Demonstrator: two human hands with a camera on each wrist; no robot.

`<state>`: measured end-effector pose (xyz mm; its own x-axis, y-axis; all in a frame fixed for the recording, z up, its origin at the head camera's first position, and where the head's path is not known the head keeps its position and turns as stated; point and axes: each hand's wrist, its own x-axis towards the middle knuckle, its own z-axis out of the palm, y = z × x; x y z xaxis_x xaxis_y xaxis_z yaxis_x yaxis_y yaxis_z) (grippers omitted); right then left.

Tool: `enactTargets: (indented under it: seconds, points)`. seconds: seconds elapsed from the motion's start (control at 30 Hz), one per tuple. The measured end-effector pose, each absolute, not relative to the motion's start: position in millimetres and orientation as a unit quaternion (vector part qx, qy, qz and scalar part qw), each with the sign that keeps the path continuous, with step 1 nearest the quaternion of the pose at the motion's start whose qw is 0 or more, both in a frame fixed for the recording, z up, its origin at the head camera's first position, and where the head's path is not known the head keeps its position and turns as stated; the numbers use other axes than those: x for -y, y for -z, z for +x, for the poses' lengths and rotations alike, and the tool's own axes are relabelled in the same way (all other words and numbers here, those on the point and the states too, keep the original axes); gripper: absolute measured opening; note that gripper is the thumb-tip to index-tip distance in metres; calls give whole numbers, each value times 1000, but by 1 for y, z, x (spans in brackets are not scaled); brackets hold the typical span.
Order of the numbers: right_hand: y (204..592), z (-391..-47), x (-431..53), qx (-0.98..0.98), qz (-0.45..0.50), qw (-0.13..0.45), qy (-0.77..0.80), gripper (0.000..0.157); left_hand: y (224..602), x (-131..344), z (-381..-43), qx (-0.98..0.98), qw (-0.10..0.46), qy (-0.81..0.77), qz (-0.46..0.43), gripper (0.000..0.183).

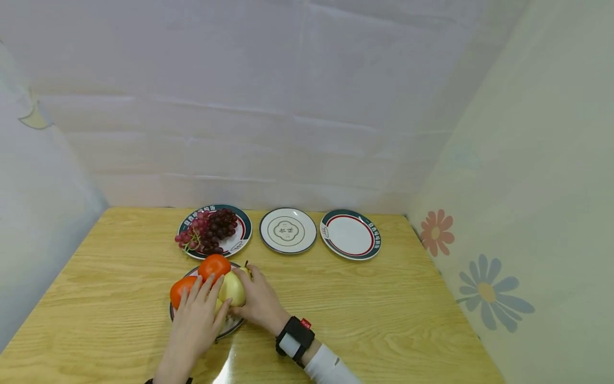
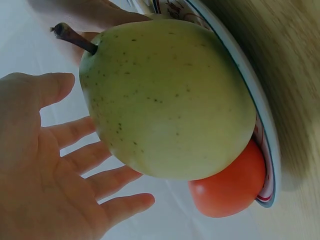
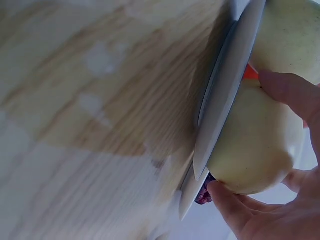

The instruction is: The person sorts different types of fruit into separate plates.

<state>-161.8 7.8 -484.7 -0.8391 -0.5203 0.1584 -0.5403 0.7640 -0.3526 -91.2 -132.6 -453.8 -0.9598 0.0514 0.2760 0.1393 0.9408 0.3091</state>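
My right hand (image 1: 261,301) grips a yellow-green pear (image 1: 232,290) on a plate (image 1: 230,328), with thumb and fingers around its sides in the right wrist view. Over the same plate, my left hand (image 1: 196,320) reaches with fingers extended and spread. It lies against a second pear (image 2: 170,100), whose dark stem points toward the thumb in the left wrist view; the hand mostly covers this pear from above. Two orange-red tomatoes share the plate: one tomato (image 1: 214,266) at the back, another tomato (image 1: 182,290) at the left beside my left fingertips.
Behind the fruit stands a green-rimmed plate (image 1: 244,237) bearing bunches of red and dark grapes (image 1: 218,226). To its right are a white plate (image 1: 288,230) with a printed centre and another green-rimmed plate (image 1: 350,234). Cloth walls border the wooden table (image 1: 374,320).
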Motion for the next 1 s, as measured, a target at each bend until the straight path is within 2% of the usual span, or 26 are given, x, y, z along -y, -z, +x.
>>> enactTargets:
  seconds: [0.23,0.47,0.63,0.83,1.0]
  points:
    - [476,-181,-21,931,264,33,-248,83,454,132,-90,974,145,169,-44,50]
    - [462,-254,-70,935,162,92,-303,81,455,132,-88,972,154,172,-43,50]
    - [469,-296,-98,936,97,87,-327,82,457,132,-86,972,156,174,-39,49]
    - [484,-310,-109,944,59,55,-319,81,459,132,-83,968,175,173,-44,48]
    - [489,-312,-109,950,44,51,-304,81,460,133,-80,964,197,172,-51,48]
